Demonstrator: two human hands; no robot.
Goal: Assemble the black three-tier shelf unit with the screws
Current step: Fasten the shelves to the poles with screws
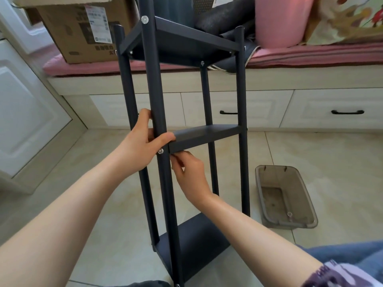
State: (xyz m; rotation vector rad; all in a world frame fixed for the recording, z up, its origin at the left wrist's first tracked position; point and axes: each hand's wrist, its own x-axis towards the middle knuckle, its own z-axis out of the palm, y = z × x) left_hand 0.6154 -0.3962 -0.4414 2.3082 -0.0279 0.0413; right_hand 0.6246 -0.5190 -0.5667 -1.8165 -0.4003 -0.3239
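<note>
Black shelf unit (186, 129) upright — our left hand (143, 141) grips the near post, right hand (189, 172) pinches beneath the middle shelf; next, tighten its screw (160, 151).

Open tiled floor (310, 154) lies right of the shelf unit (207, 133), broken only by a plastic tray (287, 195) nearby.
</note>
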